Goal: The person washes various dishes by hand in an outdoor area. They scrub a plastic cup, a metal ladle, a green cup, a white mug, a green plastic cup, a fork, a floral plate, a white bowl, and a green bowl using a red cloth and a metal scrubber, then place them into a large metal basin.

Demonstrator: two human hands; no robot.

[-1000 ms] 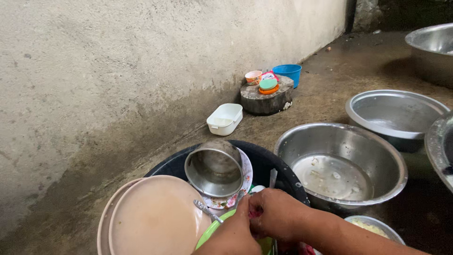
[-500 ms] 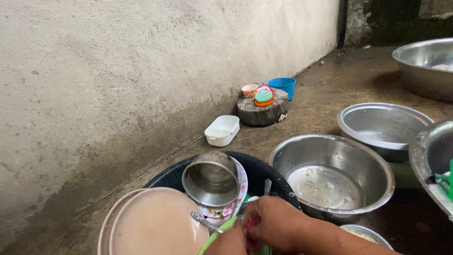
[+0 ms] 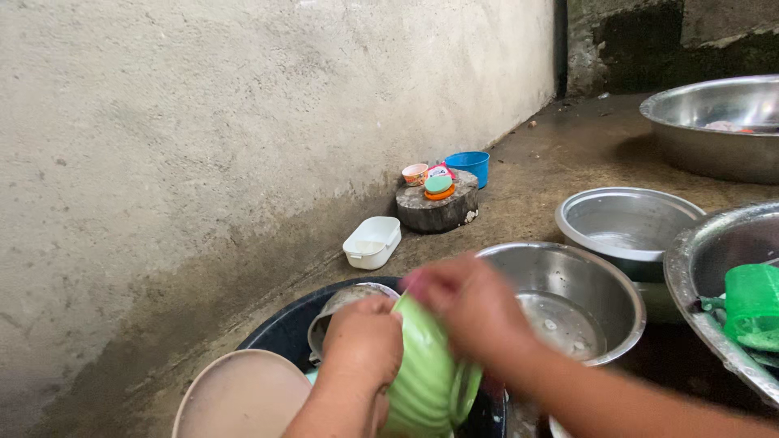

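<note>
A: Obs. 1, fingers. Left hand (image 3: 363,345) has its fingers curled over the left edge of the green bowl (image 3: 426,377), gripping it. Right hand (image 3: 471,304) is blurred; its fingers are closed over the bowl's upper rim.

B: Orientation of the bowl?

A: On edge, nearly upright. Long axis runs from upper left to lower right; the ribbed outer side faces the camera, the opening faces away toward the right hand. It is held above the black basin (image 3: 280,332).

B: What else is in the basin?

A: A steel pot (image 3: 337,304) tipped on its side behind the left hand, and a pale round plate (image 3: 243,397) leaning at the near left.

B: Surroundings, outward?

A: Steel bowl (image 3: 580,304) just right of the basin, a second steel bowl (image 3: 625,227) beyond it, a large steel basin (image 3: 714,130) far right. Green cup (image 3: 751,300) lies in another steel basin at the right edge.

B: Containers by the wall?

A: White rectangular box (image 3: 372,242) on the floor by the concrete wall (image 3: 243,122). Farther on, a round wood block (image 3: 438,209) carries small orange and green lids; a blue tub (image 3: 471,166) stands behind it.
</note>
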